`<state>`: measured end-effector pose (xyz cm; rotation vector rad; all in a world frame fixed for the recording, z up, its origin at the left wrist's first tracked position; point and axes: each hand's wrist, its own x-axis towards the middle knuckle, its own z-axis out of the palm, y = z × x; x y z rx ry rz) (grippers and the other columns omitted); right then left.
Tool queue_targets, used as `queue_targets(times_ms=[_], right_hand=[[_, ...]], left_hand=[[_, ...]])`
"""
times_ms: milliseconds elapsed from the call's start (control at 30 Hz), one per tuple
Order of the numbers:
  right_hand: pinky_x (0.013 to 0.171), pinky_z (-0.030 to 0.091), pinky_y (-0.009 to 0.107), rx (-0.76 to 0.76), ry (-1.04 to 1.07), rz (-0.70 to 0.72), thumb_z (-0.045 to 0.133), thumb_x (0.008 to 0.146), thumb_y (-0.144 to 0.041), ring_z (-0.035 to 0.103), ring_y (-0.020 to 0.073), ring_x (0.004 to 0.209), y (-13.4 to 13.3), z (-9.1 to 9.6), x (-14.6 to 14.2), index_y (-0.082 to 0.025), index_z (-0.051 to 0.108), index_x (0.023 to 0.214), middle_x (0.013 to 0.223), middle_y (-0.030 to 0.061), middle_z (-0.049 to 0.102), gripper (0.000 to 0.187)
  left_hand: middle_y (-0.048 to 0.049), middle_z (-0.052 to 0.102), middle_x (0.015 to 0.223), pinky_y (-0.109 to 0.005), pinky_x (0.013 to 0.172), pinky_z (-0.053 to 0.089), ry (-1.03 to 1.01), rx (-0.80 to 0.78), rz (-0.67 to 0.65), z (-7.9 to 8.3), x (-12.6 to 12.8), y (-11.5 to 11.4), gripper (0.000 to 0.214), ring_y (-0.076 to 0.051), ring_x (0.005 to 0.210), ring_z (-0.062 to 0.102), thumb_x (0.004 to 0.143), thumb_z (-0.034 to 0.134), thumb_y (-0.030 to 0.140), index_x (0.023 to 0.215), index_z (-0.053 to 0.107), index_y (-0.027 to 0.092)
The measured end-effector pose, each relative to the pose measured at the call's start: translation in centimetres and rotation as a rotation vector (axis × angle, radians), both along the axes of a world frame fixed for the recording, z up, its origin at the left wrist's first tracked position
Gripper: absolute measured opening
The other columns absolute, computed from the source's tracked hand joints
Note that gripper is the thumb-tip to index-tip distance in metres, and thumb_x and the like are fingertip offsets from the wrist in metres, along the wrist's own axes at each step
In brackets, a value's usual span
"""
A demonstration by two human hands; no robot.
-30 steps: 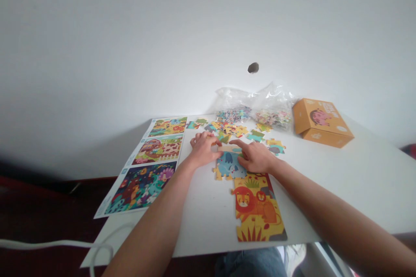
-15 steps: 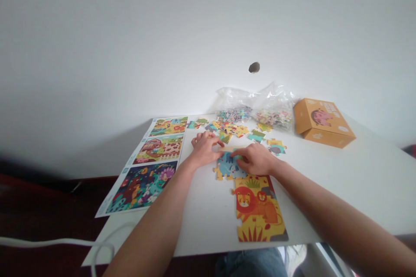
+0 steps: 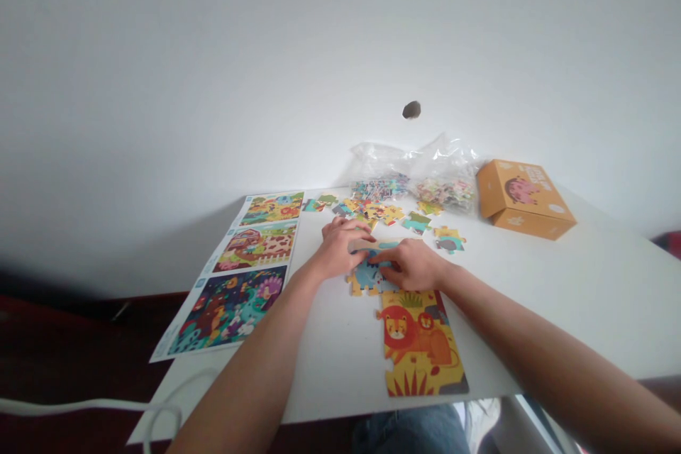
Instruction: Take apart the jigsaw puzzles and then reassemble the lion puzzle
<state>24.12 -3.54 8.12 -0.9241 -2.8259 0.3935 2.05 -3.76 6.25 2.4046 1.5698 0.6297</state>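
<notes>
Matt printed cardboard in the blue elephant puzzle pieces (image 3: 368, 274) and the joined yellow lion puzzle section (image 3: 420, 344). Smooth white laminate on the table (image 3: 558, 298) (faintly sheened). Crinkled clear plastic bags (image 3: 415, 174), glossy. Matt orange cardboard box (image 3: 524, 197). Smooth printed paper picture sheet (image 3: 239, 277).

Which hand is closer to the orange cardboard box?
Right. The right hand rests on the blue puzzle pieces, on the side toward the orange cardboard box; the left hand lies farther from it.
</notes>
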Motion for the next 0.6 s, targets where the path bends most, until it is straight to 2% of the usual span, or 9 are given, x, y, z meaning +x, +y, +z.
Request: queue_targets(times_ms=[133,433,600], right_hand=[[0.063,0.039,0.026,0.013,0.004,0.001,0.051,0.087,-0.032,0.065,0.0187,0.068,0.0,-0.2,0.0,-0.028,0.067,0.125,0.078,0.005,0.074,0.042],[0.06,0.039,0.025,-0.049,0.068,-0.021,0.056,0.08,-0.025,0.062,0.0159,0.062,1.3,-0.3,1.4,-0.028,0.075,0.111,0.074,0.0031,0.075,0.036],[0.058,0.039,0.024,-0.084,0.11,-0.057,0.058,0.076,-0.021,0.06,0.0138,0.058,2.0,-0.6,2.2,-0.029,0.078,0.103,0.071,0.0013,0.074,0.034]], left_hand=[[0.0033,0.069,0.114,-0.042,0.108,0.028,0.027,-0.027,-0.105,-0.2,0.0,0.0,0.019,-0.026,0.115,0.051,0.08,0.061,0.025,0.091,0.076,0.032],[0.0043,0.069,0.117,-0.045,0.109,0.024,0.046,-0.041,-0.122,-0.2,-0.3,0.1,0.024,-0.026,0.118,0.048,0.082,0.063,0.026,0.097,0.076,0.039],[0.0043,0.069,0.117,-0.045,0.108,0.026,0.053,-0.043,-0.13,-0.2,-0.3,0.1,0.022,-0.026,0.116,0.048,0.082,0.064,0.027,0.097,0.077,0.037]])
